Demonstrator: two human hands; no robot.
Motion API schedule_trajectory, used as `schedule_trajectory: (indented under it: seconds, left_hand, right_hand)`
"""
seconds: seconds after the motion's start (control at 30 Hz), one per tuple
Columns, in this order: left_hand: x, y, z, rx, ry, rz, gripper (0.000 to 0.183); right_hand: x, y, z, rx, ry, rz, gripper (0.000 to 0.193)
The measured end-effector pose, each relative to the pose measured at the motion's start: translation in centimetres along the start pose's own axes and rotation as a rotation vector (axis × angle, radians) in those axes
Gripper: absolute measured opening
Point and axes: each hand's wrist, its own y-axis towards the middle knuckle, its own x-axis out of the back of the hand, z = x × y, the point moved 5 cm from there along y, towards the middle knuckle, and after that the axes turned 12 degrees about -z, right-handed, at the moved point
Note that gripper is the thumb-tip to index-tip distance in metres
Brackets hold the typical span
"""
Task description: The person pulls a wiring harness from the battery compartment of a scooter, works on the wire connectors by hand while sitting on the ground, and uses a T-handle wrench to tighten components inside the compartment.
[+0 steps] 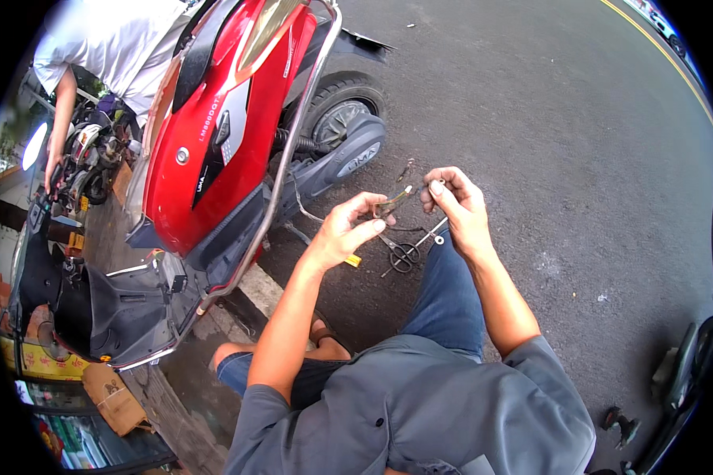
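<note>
My left hand [355,227] pinches a thin cable [390,207] whose pale end sticks up past the fingertips. Across a small gap, my right hand [459,207] has thumb and fingers closed on a small piece with a light tip; its kind is too small to make out. Beneath the hands, black-handled scissors [404,255] lie on the asphalt, close to my jeans-covered knee. A thin metal rod [429,238] with a ringed end is beside them. A grey cable [307,212] runs from under the scooter toward my left hand, near a yellow piece [353,260].
A red electric scooter [214,134] with a metal side rail [287,150] stands at my left, its rear wheel [347,103] ahead. Another person in a white shirt [115,47] reaches to its handlebar. A cardboard box [115,398] is lower left; another vehicle's wheel [707,348] shows at right.
</note>
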Motion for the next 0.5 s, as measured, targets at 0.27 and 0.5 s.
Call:
schedule_trajectory:
  seconds: [0.27,0.5]
  left_hand:
    - [0.3,0.2,-0.4,-0.067,0.047,-0.043,0.046]
    - [-0.1,0.5,-0.3,-0.102,0.088,-0.104,0.041]
  right_hand:
    - [1.2,0.5,-2.3,-0.105,0.176,-0.08,0.019]
    - [0.8,-0.2,-3.9,-0.144,0.282,-0.086,0.023]
